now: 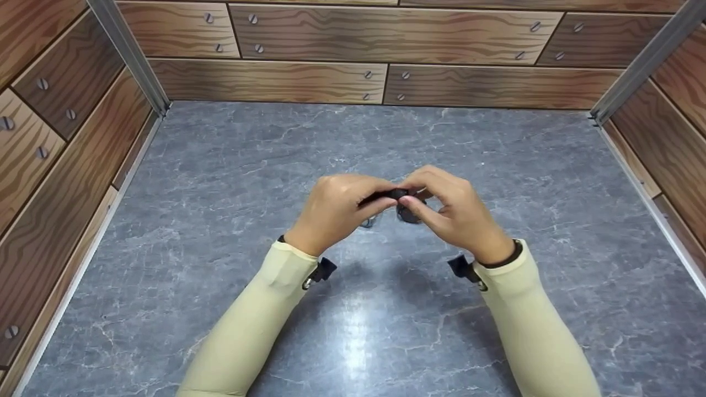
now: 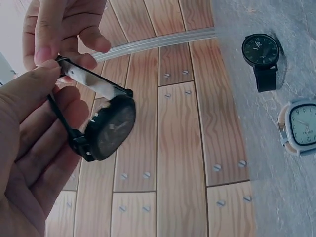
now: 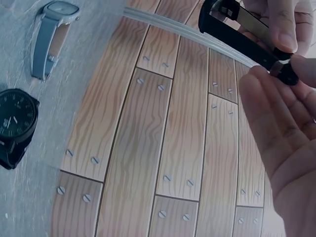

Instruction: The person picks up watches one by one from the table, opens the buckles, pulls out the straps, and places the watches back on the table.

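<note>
A black wristwatch (image 2: 112,129) is held up between the two hands, its strap bent round into a loop. My left hand (image 1: 343,207) pinches the strap between thumb and fingers. From the other side, my right hand (image 1: 449,207) pinches the strap's end region, thumb and fingertips close against the left hand's. The black strap (image 3: 242,39) shows edge-on in the right wrist view, near a small buckle part. In the head view, fingers hide most of this watch.
Beneath the hands, a second black watch (image 2: 260,51) with a round dial lies on the grey marbled table (image 1: 231,154). Beside it is a pale blue-grey watch (image 2: 302,127) with a squarish face. Wood-patterned walls (image 1: 309,33) enclose the table at the back and sides.
</note>
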A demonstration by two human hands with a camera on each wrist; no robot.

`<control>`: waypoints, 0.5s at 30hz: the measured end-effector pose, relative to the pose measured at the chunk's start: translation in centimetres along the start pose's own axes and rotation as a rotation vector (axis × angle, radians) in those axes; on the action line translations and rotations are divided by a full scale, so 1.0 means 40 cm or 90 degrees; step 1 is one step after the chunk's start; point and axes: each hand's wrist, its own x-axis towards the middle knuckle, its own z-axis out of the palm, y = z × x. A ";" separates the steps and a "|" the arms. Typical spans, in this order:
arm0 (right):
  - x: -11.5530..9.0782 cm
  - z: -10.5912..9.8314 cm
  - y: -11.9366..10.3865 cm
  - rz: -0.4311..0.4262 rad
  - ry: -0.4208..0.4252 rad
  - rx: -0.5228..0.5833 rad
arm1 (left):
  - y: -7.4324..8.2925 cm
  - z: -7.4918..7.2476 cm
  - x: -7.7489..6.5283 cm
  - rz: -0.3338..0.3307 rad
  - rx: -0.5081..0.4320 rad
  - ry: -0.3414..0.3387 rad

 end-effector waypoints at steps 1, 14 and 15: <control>0.000 0.000 -0.001 0.000 0.005 0.008 | 0.000 0.000 0.000 -0.001 -0.003 0.001; 0.001 0.004 0.004 -0.050 0.041 -0.099 | -0.005 -0.005 0.001 -0.002 -0.008 -0.003; 0.001 0.004 0.005 -0.052 0.040 -0.105 | -0.005 -0.005 0.001 0.001 -0.003 -0.003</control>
